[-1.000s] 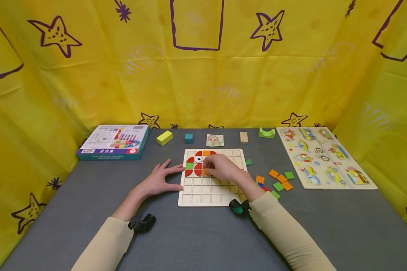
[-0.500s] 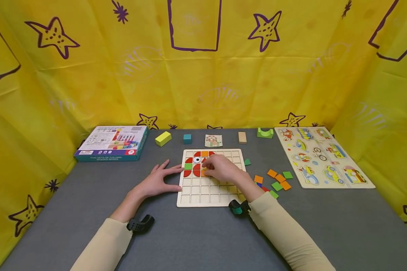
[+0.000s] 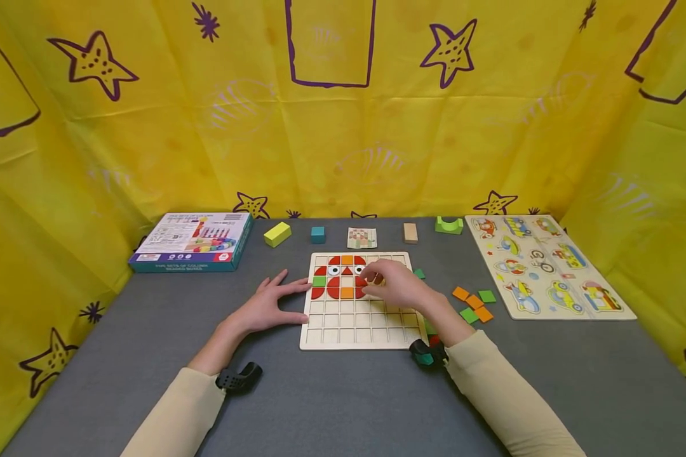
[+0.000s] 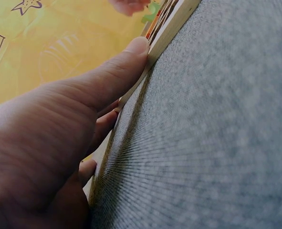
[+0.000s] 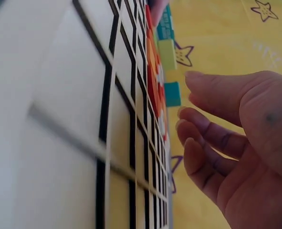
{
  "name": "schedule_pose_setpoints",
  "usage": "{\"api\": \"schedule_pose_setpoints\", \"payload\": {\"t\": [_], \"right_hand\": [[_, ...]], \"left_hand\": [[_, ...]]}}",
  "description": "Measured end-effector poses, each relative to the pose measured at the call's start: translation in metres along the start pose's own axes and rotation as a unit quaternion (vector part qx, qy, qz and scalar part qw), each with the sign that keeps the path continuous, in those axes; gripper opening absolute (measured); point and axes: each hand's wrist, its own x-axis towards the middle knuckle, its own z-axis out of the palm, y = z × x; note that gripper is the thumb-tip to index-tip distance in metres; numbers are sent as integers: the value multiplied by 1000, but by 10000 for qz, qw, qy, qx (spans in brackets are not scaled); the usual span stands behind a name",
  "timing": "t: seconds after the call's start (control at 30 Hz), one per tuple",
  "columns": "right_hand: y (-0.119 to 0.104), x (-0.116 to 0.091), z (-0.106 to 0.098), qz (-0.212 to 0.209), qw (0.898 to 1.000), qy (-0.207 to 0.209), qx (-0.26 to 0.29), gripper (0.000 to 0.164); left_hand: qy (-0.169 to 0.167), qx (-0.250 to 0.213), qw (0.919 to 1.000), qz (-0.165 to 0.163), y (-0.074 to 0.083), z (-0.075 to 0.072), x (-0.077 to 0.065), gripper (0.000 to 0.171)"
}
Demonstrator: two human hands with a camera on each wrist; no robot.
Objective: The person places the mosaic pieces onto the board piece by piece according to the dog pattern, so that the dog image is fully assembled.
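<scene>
Bench (image 3: 320, 400) carries grid board (image 3: 349, 322) in front of me. My left hand (image 3: 269, 304) spread, thumb and index fingertip on its left edge. My right hand (image 3: 397, 284) hovers above, loosely curved, holding nothing, hiding some squares. Loose tiles (image 3: 474, 301) right, some partly behind my forearm (image 3: 447, 319). Set tiles (image 3: 347, 292) near edge-on in left wrist view, hard to read.

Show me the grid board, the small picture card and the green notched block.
Grid board (image 3: 345, 320): head view, on a bare lower cell.
Small picture card (image 3: 362, 238): head view, middle of its face.
Green notched block (image 3: 449, 229): head view, front face below the notch.
</scene>
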Motion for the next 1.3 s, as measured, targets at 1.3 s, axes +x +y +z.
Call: {"api": "schedule_pose_setpoints", "payload": {"t": [1.3], "right_hand": [[60,-114,-32,61,9995,-27,-303,33]], "left_hand": [[-11,8,10000,-4,-1,-1,-1,79]]}}
